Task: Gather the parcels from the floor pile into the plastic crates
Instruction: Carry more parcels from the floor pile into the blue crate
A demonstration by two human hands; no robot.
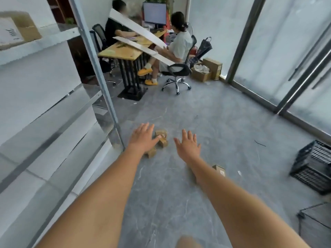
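A small pile of brown cardboard parcels [162, 138] lies on the grey floor ahead of me. My left hand [144, 138] is stretched out over its left side with fingers spread and straight, hiding part of it. My right hand [188, 144] reaches forward just right of the pile, fingers also spread, holding nothing. One more parcel [218, 170] with a label lies apart, to the right of my right forearm. A black plastic crate [312, 166] stands on the floor at the right edge.
A metal shelf post [107, 97] and shelving run along the left, close to the pile. Two people sit at a wooden desk [123, 51] at the back, one on a wheeled chair [176, 76]. Cardboard boxes [207, 68] stand by the glass wall. A wire rack [313, 217] sits bottom right.
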